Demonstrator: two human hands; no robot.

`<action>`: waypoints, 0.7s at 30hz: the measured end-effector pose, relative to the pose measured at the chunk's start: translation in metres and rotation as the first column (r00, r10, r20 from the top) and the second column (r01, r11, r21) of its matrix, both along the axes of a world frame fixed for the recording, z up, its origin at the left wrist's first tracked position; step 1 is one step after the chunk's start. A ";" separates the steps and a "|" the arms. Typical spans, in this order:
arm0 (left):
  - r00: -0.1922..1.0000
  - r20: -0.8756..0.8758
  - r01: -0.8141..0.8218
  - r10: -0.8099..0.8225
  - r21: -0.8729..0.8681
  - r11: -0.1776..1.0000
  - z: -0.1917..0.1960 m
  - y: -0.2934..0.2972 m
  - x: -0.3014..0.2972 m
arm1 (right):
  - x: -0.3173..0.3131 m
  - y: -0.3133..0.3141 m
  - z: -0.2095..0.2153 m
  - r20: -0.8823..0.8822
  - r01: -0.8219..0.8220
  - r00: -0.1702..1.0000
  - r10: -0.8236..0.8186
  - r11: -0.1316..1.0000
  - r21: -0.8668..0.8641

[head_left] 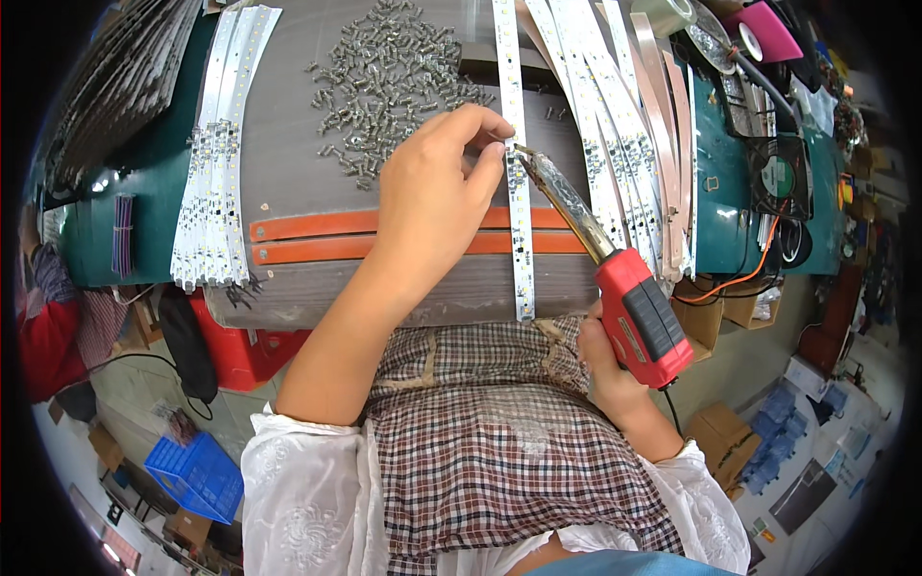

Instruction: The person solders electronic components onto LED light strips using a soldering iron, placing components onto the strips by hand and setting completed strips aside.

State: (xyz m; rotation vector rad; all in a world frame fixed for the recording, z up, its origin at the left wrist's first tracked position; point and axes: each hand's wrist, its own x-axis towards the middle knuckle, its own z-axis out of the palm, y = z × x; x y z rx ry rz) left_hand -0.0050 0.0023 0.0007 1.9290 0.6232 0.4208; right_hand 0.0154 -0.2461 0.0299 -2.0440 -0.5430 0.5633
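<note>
My left hand (442, 178) reaches over the worktable with thumb and forefinger pinched together at the edge of a narrow white LED strip (510, 62). Whatever sits between those fingertips is too small to make out. The strip lies lengthwise across two orange bands (317, 227) on the grey work surface. In my right hand (610, 370) is a red and black soldering gun (642, 312). Its long metal nose slants up and left, the tip at the strip right beside my left fingertips. My right fingers are partly hidden behind the gun's body.
A heap of small metal parts (389, 86) lies beyond my left hand. White LED strips are stacked at the left (219, 163) and right (605, 125). At far right stand a small black fan (780, 178) and an orange cable (740, 278). Another person's red sleeve (50, 336) shows at left.
</note>
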 end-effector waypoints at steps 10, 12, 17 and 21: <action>1.000 0.011 -0.023 0.023 0.017 1.000 -0.001 -0.001 -0.001 | -0.002 0.004 -0.004 -0.028 -0.012 1.000 0.012 1.000 0.007; 0.999 0.014 -0.029 0.029 0.026 0.999 -0.001 -0.001 0.000 | -0.002 0.005 -0.004 -0.020 -0.025 0.999 0.025 1.000 0.008; 1.000 0.010 -0.027 0.027 0.047 0.999 -0.001 -0.001 -0.001 | -0.002 0.008 -0.002 0.017 -0.029 0.999 0.029 1.000 -0.013; 0.999 0.018 -0.033 0.032 0.055 0.998 -0.001 -0.001 0.000 | -0.002 0.007 -0.003 0.074 -0.029 0.997 0.029 1.000 -0.002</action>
